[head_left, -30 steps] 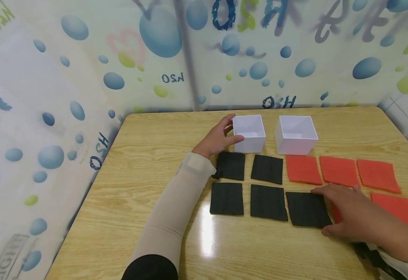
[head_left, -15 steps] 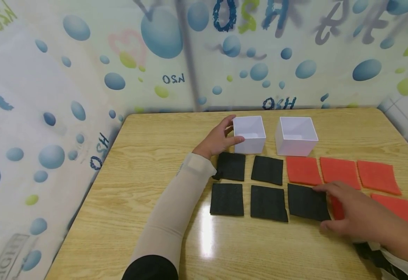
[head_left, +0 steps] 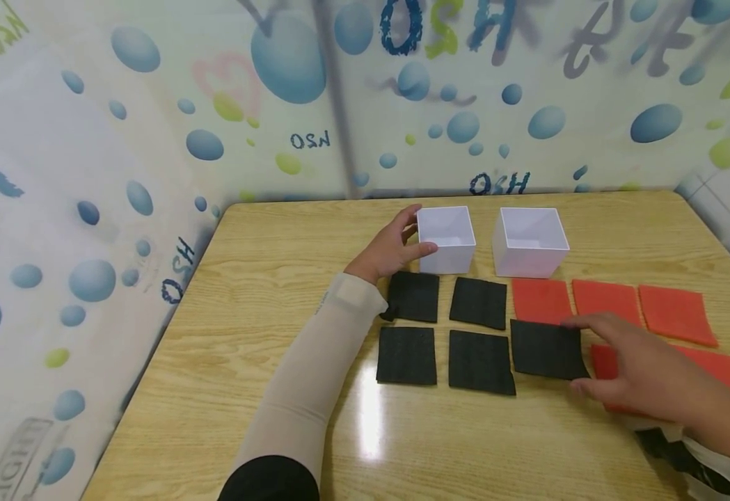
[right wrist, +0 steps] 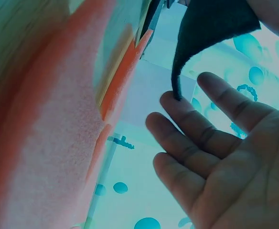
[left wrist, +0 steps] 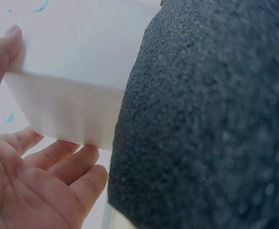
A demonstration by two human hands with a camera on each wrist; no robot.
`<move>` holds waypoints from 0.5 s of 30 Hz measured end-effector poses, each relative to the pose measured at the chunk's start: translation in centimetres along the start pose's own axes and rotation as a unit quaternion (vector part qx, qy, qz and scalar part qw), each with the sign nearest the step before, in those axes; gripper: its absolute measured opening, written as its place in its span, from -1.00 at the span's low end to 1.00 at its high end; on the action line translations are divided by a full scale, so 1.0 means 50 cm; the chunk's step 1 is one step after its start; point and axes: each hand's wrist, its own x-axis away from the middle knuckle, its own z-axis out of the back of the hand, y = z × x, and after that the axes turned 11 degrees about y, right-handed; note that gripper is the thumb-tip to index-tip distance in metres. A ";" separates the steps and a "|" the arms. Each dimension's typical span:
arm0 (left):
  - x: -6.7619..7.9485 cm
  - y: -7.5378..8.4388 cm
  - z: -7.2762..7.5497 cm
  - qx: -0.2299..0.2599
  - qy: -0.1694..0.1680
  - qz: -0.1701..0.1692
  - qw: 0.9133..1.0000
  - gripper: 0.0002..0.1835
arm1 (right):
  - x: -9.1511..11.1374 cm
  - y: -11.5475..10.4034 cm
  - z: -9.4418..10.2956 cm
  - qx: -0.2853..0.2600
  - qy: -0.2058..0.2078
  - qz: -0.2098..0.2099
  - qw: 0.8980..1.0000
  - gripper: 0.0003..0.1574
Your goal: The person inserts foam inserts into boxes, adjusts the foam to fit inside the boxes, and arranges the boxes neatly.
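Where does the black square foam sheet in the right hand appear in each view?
Head: black square foam sheet, right of centre, at the right hand.
Left wrist: apparently absent; the large dark surface seems separate.
Right wrist: the sheet, curved, upper right.
Shared landmark: blue-spotted white wall covering.

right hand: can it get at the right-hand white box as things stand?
Probably yes: between the right hand and that white box I see only flat red squares, and the box's top is open. The hand holds a black square, though.
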 end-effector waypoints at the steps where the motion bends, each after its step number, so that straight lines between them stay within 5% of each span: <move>1: 0.000 0.000 0.000 0.000 0.000 -0.001 1.000 0.05 | -0.001 -0.001 0.002 -0.001 -0.001 -0.002 1.000 0.17; 15: -0.001 -0.002 -0.001 -0.005 0.002 0.001 1.000 0.05 | -0.042 -0.019 0.036 0.002 0.005 0.006 1.000 0.14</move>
